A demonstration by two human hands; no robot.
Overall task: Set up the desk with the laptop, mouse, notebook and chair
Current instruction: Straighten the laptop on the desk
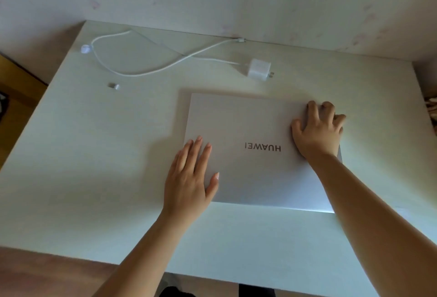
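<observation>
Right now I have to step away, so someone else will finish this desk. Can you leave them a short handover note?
Hands: left hand lies flat, fingers straight, on the lid's left edge; right hand has its fingers curled over the right rear edge.
Things: the laptop is closed on the desk, logo reading upside down from here. A white charger with its cable lies behind it, near the wall.
Done: laptop is on the desk.
Left: open the laptop; mouse, notebook and chair are not in view.
</observation>
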